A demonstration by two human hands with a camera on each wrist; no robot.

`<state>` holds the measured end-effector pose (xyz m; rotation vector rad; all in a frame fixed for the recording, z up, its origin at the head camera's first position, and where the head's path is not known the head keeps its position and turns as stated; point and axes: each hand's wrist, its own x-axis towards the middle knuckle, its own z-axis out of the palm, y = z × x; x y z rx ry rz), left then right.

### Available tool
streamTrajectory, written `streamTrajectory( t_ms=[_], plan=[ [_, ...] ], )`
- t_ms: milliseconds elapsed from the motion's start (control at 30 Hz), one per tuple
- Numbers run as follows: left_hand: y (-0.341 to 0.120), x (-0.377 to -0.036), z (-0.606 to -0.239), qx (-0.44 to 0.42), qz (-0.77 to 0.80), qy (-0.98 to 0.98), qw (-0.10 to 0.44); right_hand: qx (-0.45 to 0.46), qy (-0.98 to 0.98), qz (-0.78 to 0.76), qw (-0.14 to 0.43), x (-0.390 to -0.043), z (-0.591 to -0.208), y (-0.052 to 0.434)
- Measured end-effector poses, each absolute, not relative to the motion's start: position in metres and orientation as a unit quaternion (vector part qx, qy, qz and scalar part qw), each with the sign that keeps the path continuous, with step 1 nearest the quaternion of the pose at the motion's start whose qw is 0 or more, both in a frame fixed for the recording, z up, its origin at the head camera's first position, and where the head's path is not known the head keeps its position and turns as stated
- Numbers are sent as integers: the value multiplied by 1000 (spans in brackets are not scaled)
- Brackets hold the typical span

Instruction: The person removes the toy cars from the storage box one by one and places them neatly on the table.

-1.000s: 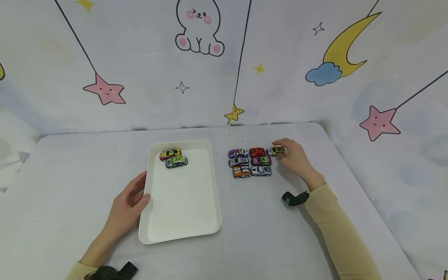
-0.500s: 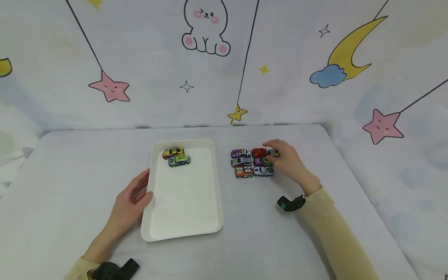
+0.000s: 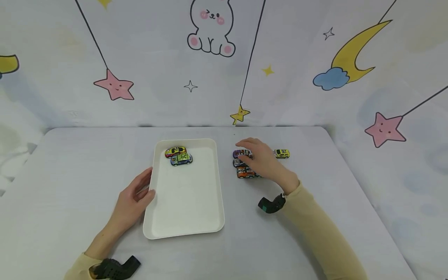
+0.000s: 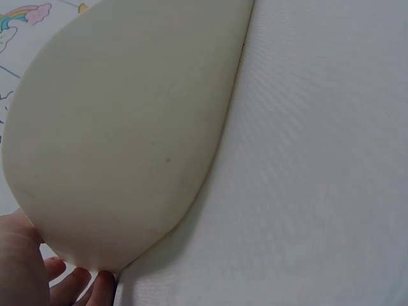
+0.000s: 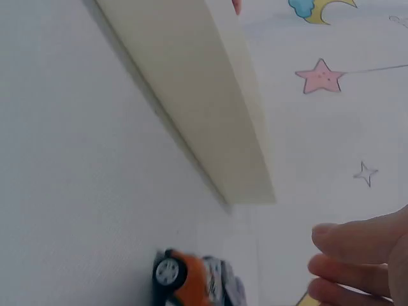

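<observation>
My left hand (image 3: pixel 131 200) grips the left edge of a white tray (image 3: pixel 185 202), its fingertips (image 4: pixel 102 287) against the tray's outer side in the left wrist view. Inside, at the top left, sit a red-yellow toy car (image 3: pixel 175 151) and a green-blue toy car (image 3: pixel 181 159). My right hand (image 3: pixel 262 161) is over a cluster of toy cars right of the tray, thumb and forefinger apart around the purple toy car (image 3: pixel 241 153). Below it show a silver toy car (image 3: pixel 239 163) and an orange toy car (image 3: pixel 245 172). The hand hides others.
A yellow toy car (image 3: pixel 282 153) stands right of the hand, partly covered. The white table (image 3: pixel 245 245) runs back to a wall (image 3: pixel 150 58) printed with stars and a bear. Black cameras (image 3: pixel 271 203) sit on both wrists.
My right hand has moved left from the yellow toy car at the right end of the cluster to the purple one. The left hand keeps its hold on the tray. The head view has shifted slightly.
</observation>
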<state>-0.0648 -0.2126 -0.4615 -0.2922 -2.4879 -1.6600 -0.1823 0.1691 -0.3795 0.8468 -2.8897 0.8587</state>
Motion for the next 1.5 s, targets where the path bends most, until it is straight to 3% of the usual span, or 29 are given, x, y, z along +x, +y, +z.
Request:
streamTrajectory(
  t_ms=[300, 733, 1033, 1500],
  plan=[
    [-213, -65, -461, -99, -556, -822, 70, 336, -912, 234, -12, -186, -361, 106],
    [-212, -65, -459, -94, -555, -824, 64, 352, -914, 188, -75, -189, -354, 40],
    [-212, -64, -459, -89, -550, -828, 60, 356, -915, 164, -98, -190, -366, 15],
    [-212, -65, -462, -90, -549, -828, 65, 353, -921, 144, -80, -193, -379, 4]
  ],
)
